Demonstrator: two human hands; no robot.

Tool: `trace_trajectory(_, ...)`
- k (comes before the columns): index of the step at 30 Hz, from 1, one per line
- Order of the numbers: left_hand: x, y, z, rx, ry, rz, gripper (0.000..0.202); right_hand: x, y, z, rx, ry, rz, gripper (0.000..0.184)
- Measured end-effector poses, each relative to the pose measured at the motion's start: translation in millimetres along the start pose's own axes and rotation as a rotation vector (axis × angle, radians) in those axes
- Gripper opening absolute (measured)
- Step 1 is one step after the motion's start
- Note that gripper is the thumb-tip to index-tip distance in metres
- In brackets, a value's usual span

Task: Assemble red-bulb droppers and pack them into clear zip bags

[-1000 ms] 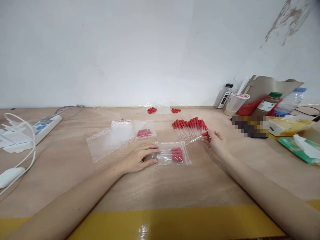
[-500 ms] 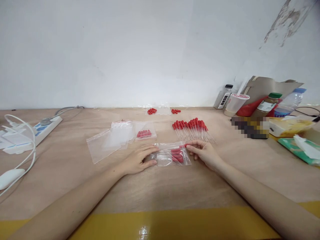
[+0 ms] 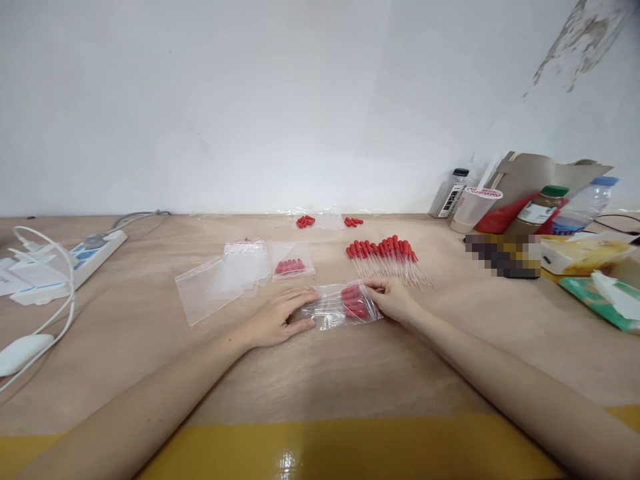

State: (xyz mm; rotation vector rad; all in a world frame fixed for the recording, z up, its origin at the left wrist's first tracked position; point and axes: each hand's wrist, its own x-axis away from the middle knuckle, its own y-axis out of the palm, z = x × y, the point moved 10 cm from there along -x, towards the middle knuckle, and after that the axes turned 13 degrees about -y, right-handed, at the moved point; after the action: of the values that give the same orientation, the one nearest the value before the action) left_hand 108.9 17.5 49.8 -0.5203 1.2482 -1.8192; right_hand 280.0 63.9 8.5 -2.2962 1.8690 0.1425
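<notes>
A clear zip-lock bag (image 3: pixel 327 308) lies in front of me with several droppers inside, their red rubber bulbs (image 3: pixel 354 301) toward its right end. My left hand (image 3: pixel 280 317) rests at the left end, fingers on top and thumb below, holding that end. At the right end, my right hand (image 3: pixel 393 297) has its fingers bent together at the bag's upper corner; the fingertips are partly hidden. Behind the bag a row of loose droppers (image 3: pixel 383 250) lies with red bulbs pointing away. A filled bag (image 3: pixel 293 268) sits behind my left hand.
Flat clear bags (image 3: pixel 210 287) overlap on the left. Small red bulbs lie in two piles, a left pile (image 3: pixel 305 221) and a right pile (image 3: pixel 353 221), near the wall. A power strip (image 3: pixel 95 260) stands left; a cup (image 3: pixel 475 210), a green-capped bottle (image 3: pixel 537 213) and a tissue pack (image 3: pixel 600 300) stand right.
The dropper that my right hand held at the bag's mouth has slid left into the bag beside the others. My right hand has moved slightly left and up; my left hand stays put.
</notes>
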Motion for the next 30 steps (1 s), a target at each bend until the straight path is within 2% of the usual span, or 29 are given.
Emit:
trace_trajectory(2,0,0.3,-1,-0.002,0.000,0.001,0.045,1,1,2,-0.013,0.033,-0.037,0.021)
trace_trajectory(6,0,1.7,-2,-0.007,-0.005,-0.007,0.045,5,-30,5,0.149,0.132,0.157,0.025)
trace_trajectory(11,0,0.9,-2,-0.005,-0.006,-0.011,0.044,1,-9,9,0.120,0.173,0.012,0.032)
trace_trajectory(14,1,-0.2,1,0.003,0.003,0.005,0.044,1,-8,13,0.056,0.194,0.057,0.032)
trace_trajectory(18,2,-6.6,3,0.015,0.026,0.086,0.039,6,-22,16,0.003,0.260,0.116,0.037)
trace_trajectory(21,1,-28.7,-17,-0.024,-0.043,0.296,0.032,11,-30,11,-0.014,0.294,0.059,0.030)
trace_trajectory(23,1,-47.0,-44,-0.082,-0.166,0.443,0.031,14,-33,4,0.000,0.303,0.000,0.024)
trace_trajectory(25,2,-60.2,-74,-0.159,-0.301,0.519,0.035,17,-34,-2,0.030,0.312,-0.061,0.019)
trace_trajectory(27,1,-66.0,-97,-0.201,-0.386,0.518,0.038,17,-33,-9,0.026,0.305,-0.095,0.015)
trace_trajectory(30,-5,-62.9,-111,-0.249,-0.421,0.435,0.042,7,-36,-25,-0.093,0.229,-0.026,0.008)
